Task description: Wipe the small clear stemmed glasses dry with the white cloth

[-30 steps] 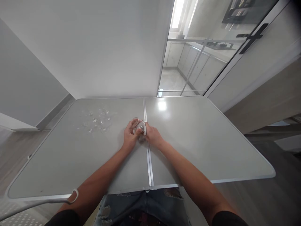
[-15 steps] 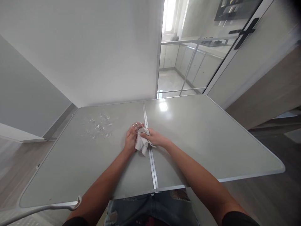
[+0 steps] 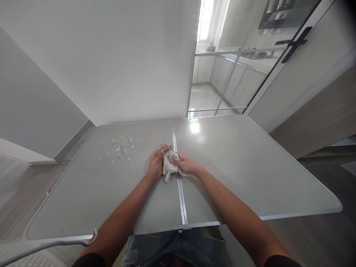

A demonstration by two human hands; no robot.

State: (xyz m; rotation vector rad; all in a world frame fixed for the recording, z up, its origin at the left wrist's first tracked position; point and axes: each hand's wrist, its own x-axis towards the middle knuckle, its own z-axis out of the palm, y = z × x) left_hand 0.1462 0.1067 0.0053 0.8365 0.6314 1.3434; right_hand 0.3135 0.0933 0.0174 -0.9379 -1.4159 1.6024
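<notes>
My left hand (image 3: 156, 162) is closed around a clear drinking glass (image 3: 164, 149), which rests tilted in the palm with the fingers showing through its wall. My right hand (image 3: 185, 164) grips a crumpled white cloth (image 3: 168, 170), pressed against the near part of the glass. Both hands meet just above the table, close to its central metal seam. The cloth's lower end hangs loose below them. How much of the glass lies under the cloth is hidden.
Several clear glasses (image 3: 118, 148) stand together on the left half of the pale folding table (image 3: 236, 167). A white wall (image 3: 139, 63) rises behind it, with a glazed door (image 3: 236, 70) at the right. A thin curved metal rod (image 3: 63, 243) is at the front left.
The cloth has shifted and bunched differently against the glass as my right hand moved slightly. My left hand keeps its hold. The whole view has shifted a little.
</notes>
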